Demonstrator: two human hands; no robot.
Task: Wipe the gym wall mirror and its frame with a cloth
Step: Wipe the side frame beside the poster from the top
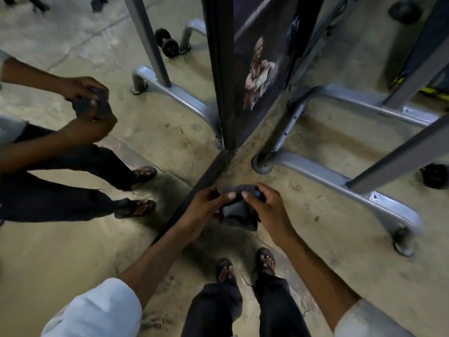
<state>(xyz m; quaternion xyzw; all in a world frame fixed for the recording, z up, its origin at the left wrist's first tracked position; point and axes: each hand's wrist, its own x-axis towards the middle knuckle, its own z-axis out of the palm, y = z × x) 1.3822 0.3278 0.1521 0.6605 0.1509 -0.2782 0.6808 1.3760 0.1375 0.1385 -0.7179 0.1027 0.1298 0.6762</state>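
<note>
A dark grey cloth hangs bunched between my two hands, just in front of me above the floor. My left hand pinches its left side and my right hand grips its right side. The wall mirror fills the left of the view and reflects my arms, legs and the cloth. Its dark frame runs up the mirror's right edge, and the bottom frame strip slants down to the left, just beside my left hand.
A grey metal gym machine base with rubber feet stands on the concrete floor to the right. A dark poster panel is next to the mirror frame. A small black object lies at far right. My sandalled feet stand below.
</note>
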